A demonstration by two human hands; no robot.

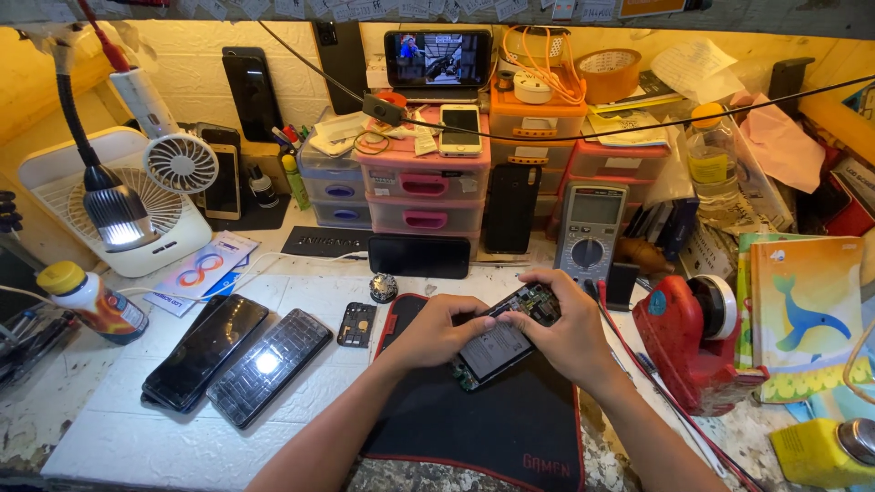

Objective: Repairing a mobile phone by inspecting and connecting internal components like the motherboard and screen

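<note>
While both hands close around it, the opened phone (499,335) sits tilted just above the black mat (492,428) near the desk's front edge, its circuit board and battery facing up. The left hand (436,330) pinches its lower end to steady it; the right hand (567,326) wraps the upper end, fingertips on the board. Two dark phones (232,357) lie toward the desk's left edge, under the lamp (114,211), and a red tape dispenser (694,339) stands at the right.
</note>
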